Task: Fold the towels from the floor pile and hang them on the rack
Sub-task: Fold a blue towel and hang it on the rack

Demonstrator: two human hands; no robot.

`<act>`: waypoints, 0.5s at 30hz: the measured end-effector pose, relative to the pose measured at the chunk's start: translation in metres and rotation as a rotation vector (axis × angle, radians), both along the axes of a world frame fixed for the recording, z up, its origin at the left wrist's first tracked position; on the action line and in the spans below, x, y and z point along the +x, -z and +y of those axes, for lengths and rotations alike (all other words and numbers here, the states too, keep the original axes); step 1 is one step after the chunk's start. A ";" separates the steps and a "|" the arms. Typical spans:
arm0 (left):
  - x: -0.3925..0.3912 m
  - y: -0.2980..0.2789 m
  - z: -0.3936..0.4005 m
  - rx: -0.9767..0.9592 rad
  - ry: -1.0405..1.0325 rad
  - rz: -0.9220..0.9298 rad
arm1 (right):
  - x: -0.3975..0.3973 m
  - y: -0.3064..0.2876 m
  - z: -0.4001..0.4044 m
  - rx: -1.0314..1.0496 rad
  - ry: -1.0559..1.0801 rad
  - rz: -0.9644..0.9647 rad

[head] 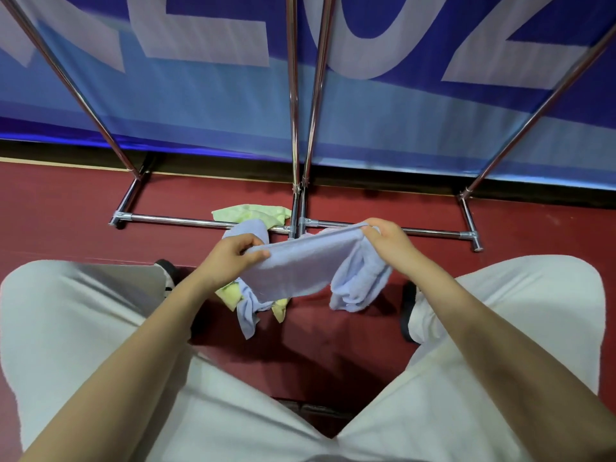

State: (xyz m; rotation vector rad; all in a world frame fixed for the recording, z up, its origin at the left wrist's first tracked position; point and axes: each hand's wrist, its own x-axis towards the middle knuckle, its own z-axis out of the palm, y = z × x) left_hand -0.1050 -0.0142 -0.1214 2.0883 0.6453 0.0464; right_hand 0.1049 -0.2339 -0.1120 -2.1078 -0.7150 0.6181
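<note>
I hold a light blue towel (pixel 300 265) stretched between both hands above the red floor. My left hand (pixel 230 258) pinches its left end, and my right hand (pixel 386 243) grips its right end, from which a bunched part hangs down. Below and behind it lies the floor pile: a light green towel (pixel 253 211) by the rack's base, another blue towel (pixel 248 311) and a yellow-green one (pixel 230 293), partly hidden by my left arm and the held towel. The chrome rack (pixel 293 95) stands in front of me, its base bar (pixel 186 222) on the floor.
A blue banner with large white letters (pixel 200 95) hangs behind the rack. My knees in white trousers (pixel 66 328) frame the pile on both sides, with dark shoes (pixel 408 305) beside them. The rack's slanted legs (pixel 533 118) spread to left and right.
</note>
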 end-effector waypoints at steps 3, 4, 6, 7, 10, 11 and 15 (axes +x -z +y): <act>-0.010 0.008 0.000 -0.036 -0.082 0.033 | 0.002 0.008 -0.006 0.006 0.073 0.080; -0.012 0.011 0.001 -0.068 -0.130 0.022 | 0.003 0.010 -0.007 -0.004 0.106 0.112; -0.014 0.010 0.000 -0.179 -0.235 -0.049 | 0.003 0.011 -0.006 -0.030 0.161 0.171; -0.014 0.008 -0.001 -0.244 -0.270 -0.094 | 0.002 0.011 -0.005 -0.034 0.177 0.191; -0.011 0.009 -0.002 -0.414 -0.347 -0.187 | 0.000 0.006 -0.002 0.036 0.211 0.226; -0.009 0.006 -0.006 -0.441 -0.369 -0.206 | -0.001 0.004 -0.001 0.069 0.225 0.235; 0.002 -0.006 -0.019 -0.325 -0.438 -0.297 | 0.000 0.000 0.006 0.114 0.254 0.215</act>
